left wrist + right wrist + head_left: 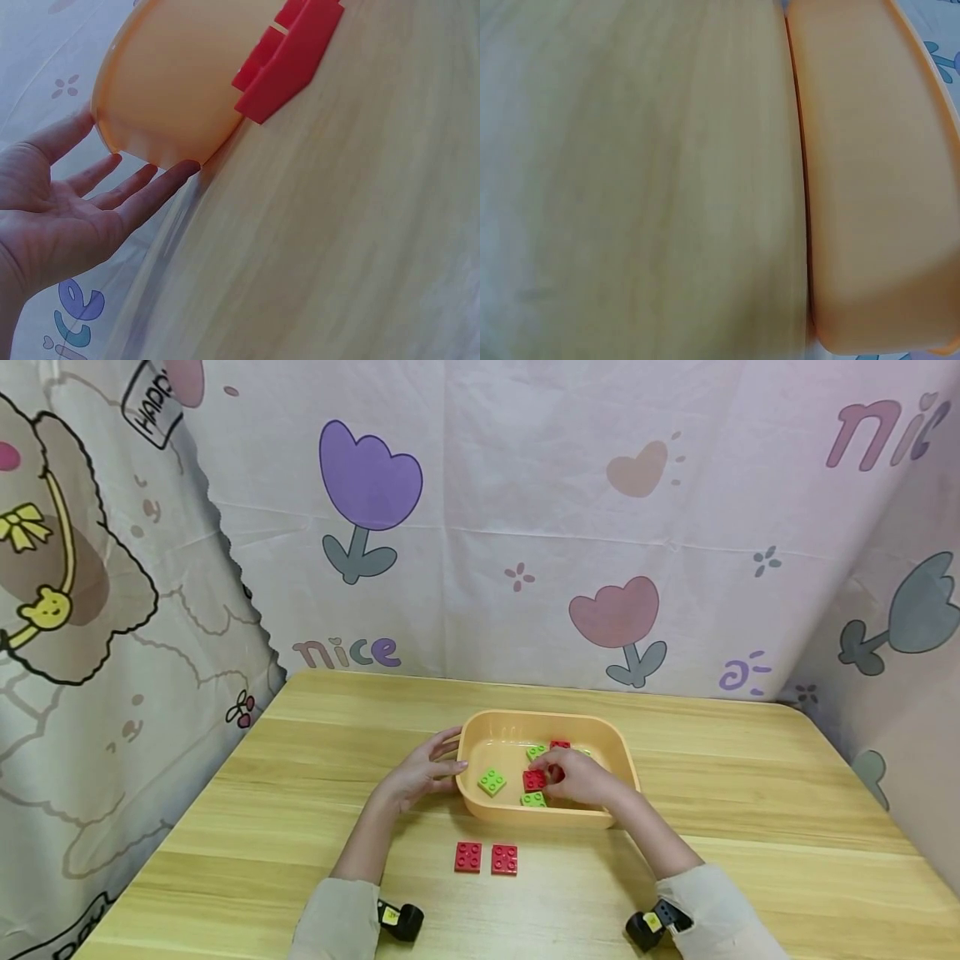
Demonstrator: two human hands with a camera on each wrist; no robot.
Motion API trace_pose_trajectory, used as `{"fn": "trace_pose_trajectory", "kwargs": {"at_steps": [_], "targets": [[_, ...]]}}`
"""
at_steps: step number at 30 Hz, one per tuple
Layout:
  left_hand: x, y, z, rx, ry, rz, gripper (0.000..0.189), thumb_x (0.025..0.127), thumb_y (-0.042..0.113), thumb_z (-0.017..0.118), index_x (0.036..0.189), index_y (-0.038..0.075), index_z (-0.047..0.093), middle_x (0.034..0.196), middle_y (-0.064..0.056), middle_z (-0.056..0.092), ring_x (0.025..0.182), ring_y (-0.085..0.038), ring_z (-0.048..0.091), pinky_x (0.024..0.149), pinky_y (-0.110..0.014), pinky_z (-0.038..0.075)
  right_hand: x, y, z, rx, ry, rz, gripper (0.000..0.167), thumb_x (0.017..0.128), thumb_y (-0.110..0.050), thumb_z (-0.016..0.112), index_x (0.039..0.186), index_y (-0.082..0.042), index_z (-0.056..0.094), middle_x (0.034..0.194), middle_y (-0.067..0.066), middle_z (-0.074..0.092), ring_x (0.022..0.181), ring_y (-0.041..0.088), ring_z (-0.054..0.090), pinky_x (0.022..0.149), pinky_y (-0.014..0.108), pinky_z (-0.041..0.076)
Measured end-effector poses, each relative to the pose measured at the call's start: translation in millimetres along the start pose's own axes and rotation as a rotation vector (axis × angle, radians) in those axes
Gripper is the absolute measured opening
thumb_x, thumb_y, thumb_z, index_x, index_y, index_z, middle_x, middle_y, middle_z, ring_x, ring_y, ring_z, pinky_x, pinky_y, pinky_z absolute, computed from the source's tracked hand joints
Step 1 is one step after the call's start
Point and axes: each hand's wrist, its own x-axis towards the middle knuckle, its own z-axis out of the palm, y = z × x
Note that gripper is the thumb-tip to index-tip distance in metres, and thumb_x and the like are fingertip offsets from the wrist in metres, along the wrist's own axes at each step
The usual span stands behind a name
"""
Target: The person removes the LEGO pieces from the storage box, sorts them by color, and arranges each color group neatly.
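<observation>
1. Red blocks (468, 857), two of them, lie side by side with a small gap on the wooden table (750, 818), in front of the orange tray (517, 813).
2. Inside the tray's near half sit a green block (533, 799), partly hidden by the front wall, and, farther left, another green block (492, 782) turned at an angle.
3. A middle red block (534, 780) sits beside the fingertips of the right hand (581, 778), which reaches into the tray with bent fingers; more red shows among them. I cannot tell whether they grip anything.
4. The left hand (422, 771), loosely spread, touches the tray's left end with thumb and fingertips, curled round nothing.
5. Toward the back wall are a third green block (536, 752) and a far red block (559, 745), partly covered by the right hand; a green sliver behind that hand is hard to make out.
6. Behind hangs a printed cloth (495, 485), cut off at the top.
</observation>
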Motion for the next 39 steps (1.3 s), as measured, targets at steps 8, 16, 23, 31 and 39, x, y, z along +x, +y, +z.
{"fn": "trace_pose_trajectory", "kwargs": {"at_steps": [8, 16, 23, 31, 39], "targets": [[0.3, 0.2, -0.3, -0.005, -0.002, 0.001, 0.063, 0.088, -0.003, 0.056, 0.143, 0.008, 0.027, 0.145, -0.022, 0.024, 0.120, -0.040, 0.041, 0.087, -0.043, 0.048, 1.2, -0.7, -0.3, -0.025, 0.016, 0.005, 0.029, 0.075, -0.003, 0.073, 0.103, -0.005, 0.066, 0.075, 0.001, 0.052, 0.068, 0.013, 0.046, 0.059, 0.025, 0.043], [0.1, 0.6, -0.5, -0.002, 0.001, 0.008, 0.064, 0.087, -0.002, 0.057, 0.143, 0.008, 0.028, 0.144, -0.022, 0.025, 0.122, -0.040, 0.038, 0.087, -0.044, 0.048, 1.2, -1.6, -1.1, -0.016, 0.027, 0.008, 0.030, 0.075, -0.003, 0.072, 0.103, -0.004, 0.066, 0.077, 0.001, 0.054, 0.068, 0.013, 0.047, 0.060, 0.025, 0.044], [-0.1, -0.6, 0.4, -0.013, 0.000, 0.005, 0.065, 0.087, -0.004, 0.057, 0.143, 0.008, 0.027, 0.144, -0.022, 0.025, 0.121, -0.039, 0.039, 0.086, -0.044, 0.049, -0.4, -2.0, -3.1, 0.021, 0.058, -0.011, 0.030, 0.075, -0.003, 0.071, 0.104, -0.002, 0.065, 0.078, 0.003, 0.054, 0.066, 0.013, 0.048, 0.057, 0.024, 0.044], [0.5, -2.3, -0.4, -0.018, -0.001, -0.007, 0.065, 0.087, -0.004, 0.058, 0.143, 0.008, 0.028, 0.145, -0.021, 0.025, 0.122, -0.039, 0.038, 0.086, -0.043, 0.048, -2.8, -6.6, -5.9, 0.031, 0.073, -0.016, 0.031, 0.075, 0.001, 0.065, 0.106, -0.003, 0.065, 0.086, 0.003, 0.054, 0.068, 0.013, 0.049, 0.056, 0.022, 0.044], [-1.2, -0.9, 0.0, -0.005, 0.001, -0.007, 0.066, 0.086, -0.002, 0.059, 0.143, 0.009, 0.027, 0.145, -0.021, 0.025, 0.122, -0.039, 0.038, 0.086, -0.043, 0.049, -11.1, -20.0, -14.2, 0.030, 0.093, -0.021, 0.032, 0.076, -0.004, 0.069, 0.108, -0.006, 0.065, 0.090, 0.004, 0.055, 0.075, 0.019, 0.052, 0.058, 0.024, 0.047]]}}
